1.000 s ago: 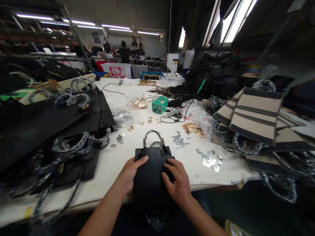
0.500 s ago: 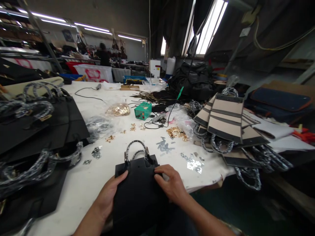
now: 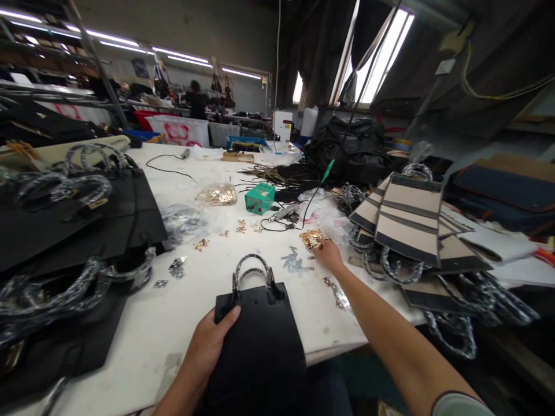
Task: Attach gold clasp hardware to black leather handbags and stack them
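Observation:
My left hand [image 3: 212, 341] grips a black handbag panel [image 3: 260, 341] by its left edge, thumb on the front face. Two arched handles [image 3: 251, 268] in clear wrap rise from the panel's top. My right hand [image 3: 327, 254] reaches out to a pile of gold metal fittings [image 3: 311, 237]; its fingertips are down among them, and whether they pinch a piece is hidden. Flat grey metal plates [image 3: 295, 261] lie just left of that hand. Shiny square plates [image 3: 338, 296] are partly covered by my right forearm.
A green control box [image 3: 260, 198] and a corded grey hand tool [image 3: 284, 212] sit mid-table. Black panels with wrapped handles [image 3: 78, 231] are stacked left; beige-and-black panels [image 3: 410, 214] are piled right. A bag of gold fittings [image 3: 219, 195] lies behind. A person [image 3: 197, 104] is far back.
My right hand has left the panel's upper right edge and moved forward and right to the gold fittings. My left hand still holds the panel. The view has shifted slightly.

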The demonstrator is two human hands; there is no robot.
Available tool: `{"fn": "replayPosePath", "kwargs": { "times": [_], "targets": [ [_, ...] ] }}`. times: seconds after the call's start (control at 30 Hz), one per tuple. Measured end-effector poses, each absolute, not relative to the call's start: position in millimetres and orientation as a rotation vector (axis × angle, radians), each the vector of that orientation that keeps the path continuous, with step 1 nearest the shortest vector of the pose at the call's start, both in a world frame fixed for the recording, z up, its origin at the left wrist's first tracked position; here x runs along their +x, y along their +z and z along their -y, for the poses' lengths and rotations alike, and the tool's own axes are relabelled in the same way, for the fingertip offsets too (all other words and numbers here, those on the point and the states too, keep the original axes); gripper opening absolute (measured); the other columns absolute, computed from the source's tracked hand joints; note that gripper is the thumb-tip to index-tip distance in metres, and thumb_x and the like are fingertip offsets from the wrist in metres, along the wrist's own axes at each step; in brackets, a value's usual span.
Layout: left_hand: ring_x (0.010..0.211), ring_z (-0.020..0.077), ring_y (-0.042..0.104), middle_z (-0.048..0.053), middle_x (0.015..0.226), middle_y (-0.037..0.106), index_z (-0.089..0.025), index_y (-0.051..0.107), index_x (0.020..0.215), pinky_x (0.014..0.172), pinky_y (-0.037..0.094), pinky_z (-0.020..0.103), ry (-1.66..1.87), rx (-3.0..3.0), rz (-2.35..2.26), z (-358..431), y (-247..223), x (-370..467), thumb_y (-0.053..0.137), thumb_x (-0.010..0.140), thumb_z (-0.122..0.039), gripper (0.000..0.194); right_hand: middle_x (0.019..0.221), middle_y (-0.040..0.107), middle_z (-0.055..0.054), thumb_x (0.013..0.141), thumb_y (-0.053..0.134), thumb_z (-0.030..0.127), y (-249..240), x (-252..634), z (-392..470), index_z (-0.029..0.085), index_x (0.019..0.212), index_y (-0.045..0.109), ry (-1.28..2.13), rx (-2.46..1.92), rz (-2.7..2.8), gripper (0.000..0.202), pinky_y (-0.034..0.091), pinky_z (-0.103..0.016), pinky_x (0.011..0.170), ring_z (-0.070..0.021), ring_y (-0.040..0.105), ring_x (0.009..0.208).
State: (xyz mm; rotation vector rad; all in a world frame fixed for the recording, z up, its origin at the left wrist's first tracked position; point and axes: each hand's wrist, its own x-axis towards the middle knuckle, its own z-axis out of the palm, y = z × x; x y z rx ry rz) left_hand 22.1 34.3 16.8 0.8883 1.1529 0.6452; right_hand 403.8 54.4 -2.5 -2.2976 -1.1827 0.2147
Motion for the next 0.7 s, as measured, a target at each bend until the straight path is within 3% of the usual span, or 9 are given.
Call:
{"fn": "replayPosePath", "kwargs": {
  "times": [0.27,0.37,0.47,0.57,0.7],
  "targets": [
    [0.081,0.0266,0.073,0.006,0.091,0.077,-0.020,0.066,0.110,0.077,0.058,0.037,0.672,0.913,-1.148,-30.9,20.3,28.3,0.075,0.076,-0.041,0.041,0.100,0.072,-0.008,0.079,0.062,0.028,1.7,405.8,-57.7,0.020,0.086,0.075,0.233,-2.339,1.183,0.017,0.042,-0.026,0.080,-0.0215,0.062,0.095],
    [0.078,0.0266,0.072,0.007,0.087,0.077,-0.018,0.068,0.105,0.073,0.057,0.036,0.675,0.914,-1.141,-32.1,19.0,26.6,0.075,0.075,-0.041,0.039,0.106,0.070,-0.010,0.086,0.056,0.035,14.7,400.8,-42.1,0.019,0.087,0.074,0.235,-2.278,1.158,0.024,0.044,-0.028,0.079,-0.0231,0.062,0.099],
    [0.080,0.0265,0.071,0.007,0.087,0.077,-0.017,0.070,0.101,0.073,0.055,0.034,0.717,0.987,-1.138,-31.4,15.7,25.6,0.076,0.073,-0.045,0.041,0.099,0.071,-0.010,0.093,0.042,0.042,28.0,378.8,-18.7,0.017,0.094,0.071,0.320,-2.192,1.141,0.037,0.048,-0.027,0.071,-0.0203,0.067,0.087],
    [0.082,0.0262,0.070,0.007,0.092,0.076,-0.016,0.070,0.103,0.073,0.053,0.033,0.784,1.055,-1.106,-28.3,12.9,27.4,0.075,0.071,-0.049,0.046,0.090,0.071,-0.008,0.094,0.039,0.049,36.6,327.6,8.1,0.016,0.100,0.068,0.556,-1.987,1.130,0.044,0.051,-0.025,0.059,-0.0176,0.069,0.072],
    [0.081,0.0231,0.068,0.007,0.094,0.074,-0.016,0.068,0.107,0.072,0.051,0.030,0.877,1.159,-1.141,-21.2,10.0,32.3,0.074,0.072,-0.047,0.047,0.076,0.070,-0.006,0.084,0.059,0.055,35.3,237.9,33.4,0.016,0.097,0.069,1.032,-1.513,0.985,0.042,0.051,-0.024,0.049,-0.0183,0.069,0.062]
  ]
}}
